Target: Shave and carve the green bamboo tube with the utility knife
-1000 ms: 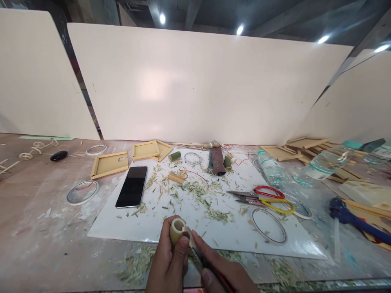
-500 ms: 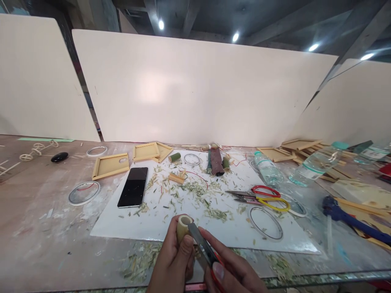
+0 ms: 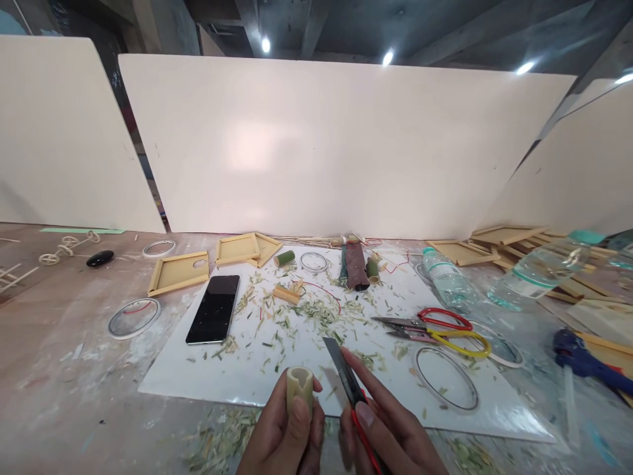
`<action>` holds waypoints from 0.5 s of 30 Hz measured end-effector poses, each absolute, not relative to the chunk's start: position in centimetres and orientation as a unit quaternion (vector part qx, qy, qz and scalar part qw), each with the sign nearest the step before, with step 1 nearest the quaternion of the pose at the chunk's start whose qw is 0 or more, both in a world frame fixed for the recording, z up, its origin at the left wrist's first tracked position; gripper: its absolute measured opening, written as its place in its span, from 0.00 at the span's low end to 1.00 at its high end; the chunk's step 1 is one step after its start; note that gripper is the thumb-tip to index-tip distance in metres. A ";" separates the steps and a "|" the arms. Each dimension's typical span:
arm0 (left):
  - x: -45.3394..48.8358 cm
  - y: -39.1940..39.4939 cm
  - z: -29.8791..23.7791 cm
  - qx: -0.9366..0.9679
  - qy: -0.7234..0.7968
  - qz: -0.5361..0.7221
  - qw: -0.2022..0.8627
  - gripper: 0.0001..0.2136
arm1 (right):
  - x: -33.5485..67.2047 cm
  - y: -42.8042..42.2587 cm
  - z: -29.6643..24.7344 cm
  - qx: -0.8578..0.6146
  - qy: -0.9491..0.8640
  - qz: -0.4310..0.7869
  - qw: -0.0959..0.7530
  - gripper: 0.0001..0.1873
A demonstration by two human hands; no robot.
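My left hand [image 3: 287,429] is closed around a short, peeled bamboo tube [image 3: 299,384], held upright with its hollow end up. A notch shows in the rim on the side facing me. In my right hand [image 3: 388,425] is a red and black utility knife [image 3: 352,394], its blade out and pointing up and to the left. The blade is apart from the tube, a little to its right. Green and pale shavings [image 3: 316,310] lie scattered over the white sheet [image 3: 198,379] beyond my hands.
A phone [image 3: 213,310] lies on the sheet at left. Red-handled and yellow-handled scissors [image 3: 445,330] lie at right, near tape rolls [image 3: 448,379]. Farther right are water bottles [image 3: 450,277] and a blue glue gun [image 3: 583,356]. Wooden frames [image 3: 180,272] lie behind, before a white partition [image 3: 321,145].
The knife blade was against the tube's rim and has moved off to the right. The tube is turned, so a notch in its rim now shows. The view has shifted slightly.
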State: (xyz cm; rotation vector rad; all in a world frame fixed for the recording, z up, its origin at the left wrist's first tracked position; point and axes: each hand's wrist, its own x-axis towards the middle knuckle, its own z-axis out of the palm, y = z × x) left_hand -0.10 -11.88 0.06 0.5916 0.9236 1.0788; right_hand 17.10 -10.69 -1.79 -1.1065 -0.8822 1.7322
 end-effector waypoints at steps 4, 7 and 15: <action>0.4 -12.2 1.6 0.195 0.500 0.529 0.658 0.31 | 17.0 -10.8 -1.5 -0.427 -0.414 0.695 0.404 0.48; 0.3 -12.2 1.8 0.241 0.531 0.504 0.637 0.31 | 17.0 -10.8 -1.6 -0.413 -0.413 0.709 0.395 0.46; -0.6 -11.5 0.4 0.256 0.432 0.528 0.685 0.29 | 17.1 -10.8 -1.6 -0.392 -0.388 0.727 0.410 0.44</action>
